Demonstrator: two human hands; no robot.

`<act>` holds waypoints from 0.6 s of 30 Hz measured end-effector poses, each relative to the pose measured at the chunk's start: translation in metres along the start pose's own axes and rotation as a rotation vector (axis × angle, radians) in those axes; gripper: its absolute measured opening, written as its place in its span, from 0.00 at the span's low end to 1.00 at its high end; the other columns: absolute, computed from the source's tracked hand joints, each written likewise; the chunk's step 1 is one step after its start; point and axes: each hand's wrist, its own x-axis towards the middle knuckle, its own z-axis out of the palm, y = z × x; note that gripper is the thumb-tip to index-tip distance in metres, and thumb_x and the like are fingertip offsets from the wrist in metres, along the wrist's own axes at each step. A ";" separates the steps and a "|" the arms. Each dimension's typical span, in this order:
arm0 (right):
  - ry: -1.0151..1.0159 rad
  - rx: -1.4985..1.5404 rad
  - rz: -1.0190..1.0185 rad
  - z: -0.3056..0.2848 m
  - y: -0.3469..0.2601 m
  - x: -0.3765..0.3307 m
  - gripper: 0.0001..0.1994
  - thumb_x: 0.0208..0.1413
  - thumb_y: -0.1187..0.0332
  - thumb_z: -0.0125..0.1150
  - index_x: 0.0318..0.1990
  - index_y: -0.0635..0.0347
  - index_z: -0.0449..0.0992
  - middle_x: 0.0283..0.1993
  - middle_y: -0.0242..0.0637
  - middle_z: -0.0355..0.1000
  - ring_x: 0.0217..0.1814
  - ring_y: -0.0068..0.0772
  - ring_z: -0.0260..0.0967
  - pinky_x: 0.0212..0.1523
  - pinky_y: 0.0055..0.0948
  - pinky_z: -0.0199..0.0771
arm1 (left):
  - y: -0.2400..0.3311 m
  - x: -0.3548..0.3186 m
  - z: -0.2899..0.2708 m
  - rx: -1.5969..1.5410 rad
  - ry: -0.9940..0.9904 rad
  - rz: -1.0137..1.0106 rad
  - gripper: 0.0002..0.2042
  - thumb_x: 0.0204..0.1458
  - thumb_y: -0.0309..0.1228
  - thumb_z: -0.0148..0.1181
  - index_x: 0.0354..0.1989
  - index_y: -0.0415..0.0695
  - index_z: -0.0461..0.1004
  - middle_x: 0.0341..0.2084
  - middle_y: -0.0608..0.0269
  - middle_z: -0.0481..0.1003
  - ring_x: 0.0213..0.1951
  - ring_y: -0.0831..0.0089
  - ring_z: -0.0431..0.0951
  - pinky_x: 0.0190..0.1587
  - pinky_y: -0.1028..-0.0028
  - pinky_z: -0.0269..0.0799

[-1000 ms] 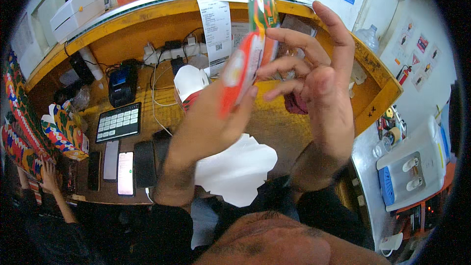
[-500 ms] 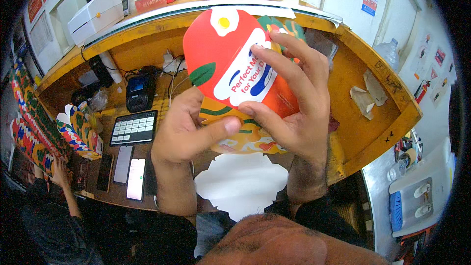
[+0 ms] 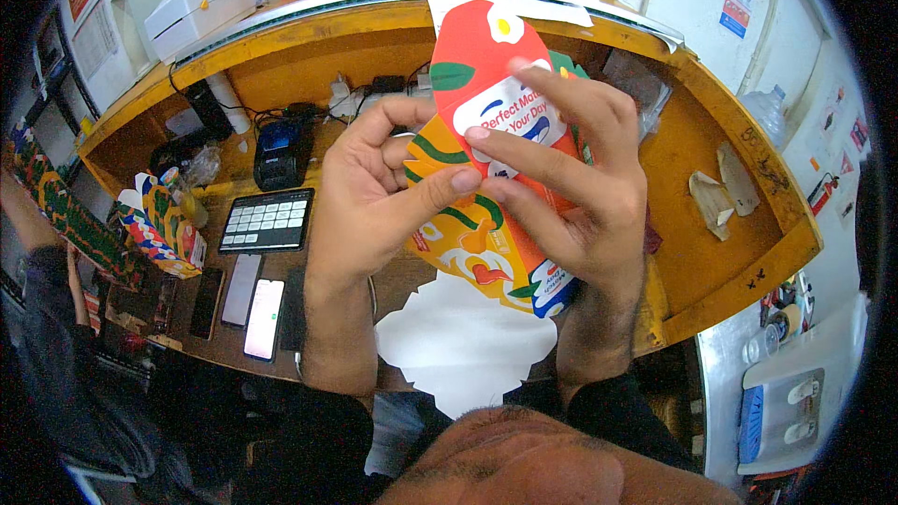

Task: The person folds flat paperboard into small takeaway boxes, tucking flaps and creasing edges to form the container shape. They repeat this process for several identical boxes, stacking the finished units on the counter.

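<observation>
Between my hands is a partly folded paper food box point(image 3: 482, 243), printed in red, yellow and green with a fried-egg picture. Its rounded red flap point(image 3: 472, 47) stands up at the top. My left hand point(image 3: 379, 196) grips the yellow side, thumb on the front and the other fingers curled at the edge and behind. From the right, my right hand point(image 3: 589, 178) holds the red side, with thumb and index finger on the printed face near the fold. Below the box lies a white die-cut cardboard blank point(image 3: 458, 341), plain side up, at the counter's near edge.
A tablet point(image 3: 267, 222), several phones point(image 3: 265, 318) and a black card terminal point(image 3: 282, 154) lie on the left of the counter. A folded patterned box point(image 3: 159, 229) stands beside them. At far left another person's arm point(image 3: 42, 224) is by stacked patterned boxes point(image 3: 70, 206).
The box has turned so its yellow side panel shows more and its red flap is narrower to view. My left fingers have come up along its edge. The other person's arm has moved.
</observation>
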 end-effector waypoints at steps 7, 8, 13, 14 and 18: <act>-0.066 0.108 -0.037 0.006 -0.001 0.000 0.31 0.39 0.59 0.81 0.57 0.47 0.86 0.64 0.37 0.78 0.54 0.43 0.71 0.56 0.39 0.75 | 0.000 -0.003 -0.008 0.031 -0.018 -0.031 0.18 0.59 0.23 0.70 0.56 0.35 0.73 0.48 0.54 0.82 0.49 0.73 0.83 0.54 0.73 0.79; -0.028 0.108 -0.054 0.011 0.003 -0.001 0.32 0.39 0.59 0.81 0.58 0.48 0.86 0.64 0.37 0.78 0.53 0.43 0.72 0.55 0.38 0.75 | 0.000 -0.004 -0.010 -0.003 -0.044 -0.038 0.20 0.59 0.23 0.70 0.58 0.34 0.72 0.51 0.53 0.81 0.52 0.71 0.83 0.57 0.71 0.78; 0.062 0.139 -0.077 0.013 0.011 -0.004 0.35 0.40 0.63 0.81 0.61 0.56 0.83 0.64 0.43 0.77 0.49 0.38 0.72 0.49 0.33 0.76 | 0.006 -0.020 -0.002 -0.115 -0.318 -0.004 0.39 0.55 0.20 0.65 0.77 0.31 0.55 0.68 0.46 0.69 0.69 0.61 0.70 0.72 0.61 0.62; 0.058 0.128 -0.073 0.009 0.012 -0.004 0.35 0.40 0.62 0.81 0.62 0.57 0.82 0.65 0.44 0.76 0.50 0.37 0.72 0.49 0.32 0.76 | 0.005 -0.020 0.000 -0.005 -0.308 0.011 0.39 0.56 0.20 0.64 0.77 0.31 0.55 0.68 0.47 0.69 0.69 0.61 0.70 0.72 0.62 0.62; 0.050 0.075 -0.060 0.002 0.013 -0.003 0.35 0.41 0.60 0.81 0.63 0.57 0.82 0.66 0.43 0.76 0.50 0.36 0.72 0.49 0.32 0.75 | 0.012 -0.018 0.010 0.213 -0.155 -0.052 0.31 0.60 0.20 0.61 0.73 0.32 0.61 0.64 0.50 0.73 0.66 0.66 0.72 0.69 0.67 0.64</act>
